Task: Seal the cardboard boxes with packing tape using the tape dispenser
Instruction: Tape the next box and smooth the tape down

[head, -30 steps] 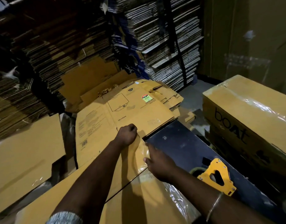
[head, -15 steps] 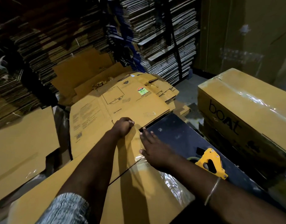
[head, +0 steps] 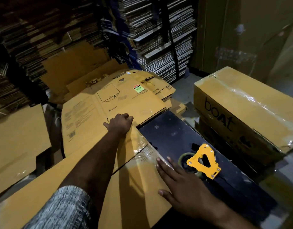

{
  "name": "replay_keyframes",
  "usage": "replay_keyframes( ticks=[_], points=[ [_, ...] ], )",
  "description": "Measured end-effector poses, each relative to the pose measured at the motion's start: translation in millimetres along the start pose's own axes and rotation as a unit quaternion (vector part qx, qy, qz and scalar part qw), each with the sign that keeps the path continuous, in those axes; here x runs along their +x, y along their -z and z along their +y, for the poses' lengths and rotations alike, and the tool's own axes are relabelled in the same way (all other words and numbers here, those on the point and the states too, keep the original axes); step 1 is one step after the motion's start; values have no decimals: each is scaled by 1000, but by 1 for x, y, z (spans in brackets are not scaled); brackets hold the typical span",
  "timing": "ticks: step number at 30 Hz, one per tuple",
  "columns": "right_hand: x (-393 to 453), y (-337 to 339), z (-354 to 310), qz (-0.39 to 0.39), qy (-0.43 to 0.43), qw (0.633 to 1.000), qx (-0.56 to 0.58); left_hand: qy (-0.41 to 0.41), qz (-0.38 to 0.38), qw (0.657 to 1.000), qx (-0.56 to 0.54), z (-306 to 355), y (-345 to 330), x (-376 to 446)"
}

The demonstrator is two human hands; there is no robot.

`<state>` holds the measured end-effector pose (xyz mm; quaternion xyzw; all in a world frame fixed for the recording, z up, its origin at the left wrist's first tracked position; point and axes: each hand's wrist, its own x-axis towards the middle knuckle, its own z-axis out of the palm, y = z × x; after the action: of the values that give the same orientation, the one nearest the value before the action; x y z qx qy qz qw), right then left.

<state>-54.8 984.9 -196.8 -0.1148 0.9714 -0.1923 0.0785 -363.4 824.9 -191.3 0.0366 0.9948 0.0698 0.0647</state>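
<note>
Since the earlier frames my right hand [head: 180, 187] has drawn back toward me along the taped seam, from beside my left hand [head: 121, 124] to a spot near the tape dispenser [head: 203, 161]; my left hand has kept its place at the far end of the cardboard box [head: 139, 187].

Head view, hands: my left hand sits at about 11 o'clock from the frame centre, fingers curled over the far edge of the box flap, gripping it. My right hand lies at 5 o'clock, fingers straight and spread, palm flat on the box's right edge where clear packing tape [head: 145, 149] shines; it holds nothing.

Head view, task items: the yellow dispenser rests on the black surface [head: 167, 138] at 4 o'clock, just beside my right fingertips, untouched. A taped box marked "boAt" [head: 241, 113] stands at 2 o'clock, well apart. Flattened cartons [head: 125, 103] lie beyond my left hand at 12 o'clock; stacked cardboard sheets [head: 159, 38] fill the background.

Assessment: the step in hand appears to be pressing down tape already laid. To do it well I should hold the flap steady with the left hand and sweep the right palm firmly along the strip, working wrinkles outward over the edge. Creases are visible in the tape near the seam; these risk lifting if left.
</note>
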Motion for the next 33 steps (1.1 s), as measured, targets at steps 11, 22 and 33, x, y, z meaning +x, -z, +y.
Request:
replay_keyframes(
  ticks=[11, 22, 33],
  points=[
    [-16, -2, 7, -16, 2, 996, 87, -50, -1, 976, -210, -22, 8, -76],
    [77, 18, -39, 26, 50, 997, -43, -34, 76, 981, -174, -105, -9, -278],
    [83, -10, -38, -3, 43, 992, -120, 75, 16, 993, -91, -181, 1, -349]
  ],
)
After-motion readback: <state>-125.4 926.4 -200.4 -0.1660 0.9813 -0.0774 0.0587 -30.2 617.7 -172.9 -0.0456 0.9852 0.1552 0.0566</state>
